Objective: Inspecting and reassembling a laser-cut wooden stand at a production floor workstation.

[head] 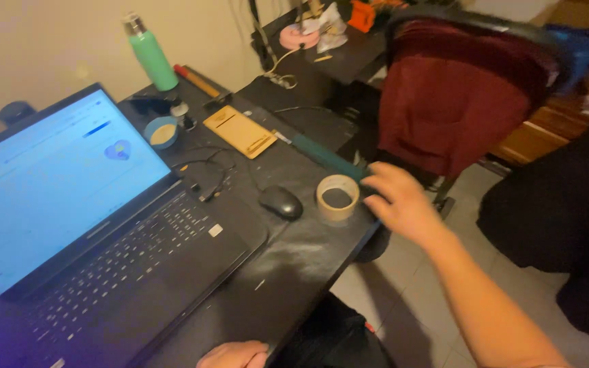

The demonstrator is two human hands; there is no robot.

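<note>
1. At the far left you find an open laptop (83, 225) on the black desk (294, 272); its screen is lit pale blue and its dark keyboard faces you.
2. Behind the laptop's right corner stands a green bottle (153, 58) with a metal cap, upright, near the wall; in front of it sits a small blue bowl (162, 132) with a pale filling.
3. Right of the bowl lies a flat tan wooden board (239, 131), set at an angle; a thin black cable (209, 174) loops on the desk between the board and the laptop.
4. Your left hand (233, 355) shows only at the bottom edge, resting at the desk's near edge; you cannot tell from this view whether it is spread or closed, and nothing is seen in it.
5. A black mouse (281, 202) lies right of the laptop; it is just beside the tape roll and apart from both hands.
6. The tan tape roll (337, 197) lies flat near the desk's right edge, its hole facing up; a long dark green tool (325, 157) lies diagonally behind it.
7. Your right hand (400, 201) hovers just right of the tape roll with its fingers loosely spread; it holds nothing; motion blur hides whether the fingertips touch the roll.
8. Farther right stands a chair (458, 95) draped in dark red cloth; a dark shape fills the right edge.
</note>
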